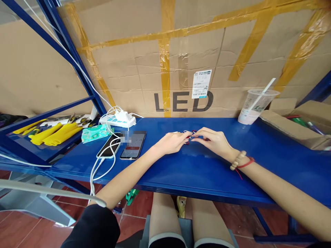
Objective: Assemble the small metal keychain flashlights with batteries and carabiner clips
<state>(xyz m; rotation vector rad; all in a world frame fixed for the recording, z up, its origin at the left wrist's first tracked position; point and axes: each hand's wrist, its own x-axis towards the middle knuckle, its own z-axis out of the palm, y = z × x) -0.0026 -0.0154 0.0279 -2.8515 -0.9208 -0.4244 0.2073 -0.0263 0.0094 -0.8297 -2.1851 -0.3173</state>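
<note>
My left hand (173, 142) is closed, its fingers pinching a small red item with thin white and dark parts (189, 137) just above the blue tabletop. Most of that item is hidden by the fingers, and its kind is too small to make out. From the other side my right hand (216, 140) meets it, thumb and forefinger closed at its edge. A wooden bead bracelet (238, 160) and a red cord (246, 163) circle the right wrist. To the left of my left hand lies a phone (133, 146) with its screen lit.
Another phone (110, 146) with white cables lies beside a tissue pack (96, 133) and a power strip (116, 120). Yellow-handled tools (60, 134) are further left. At right stand a plastic cup with straw (254, 108) and an open carton (292, 129). Behind rises a large cardboard box (124, 75).
</note>
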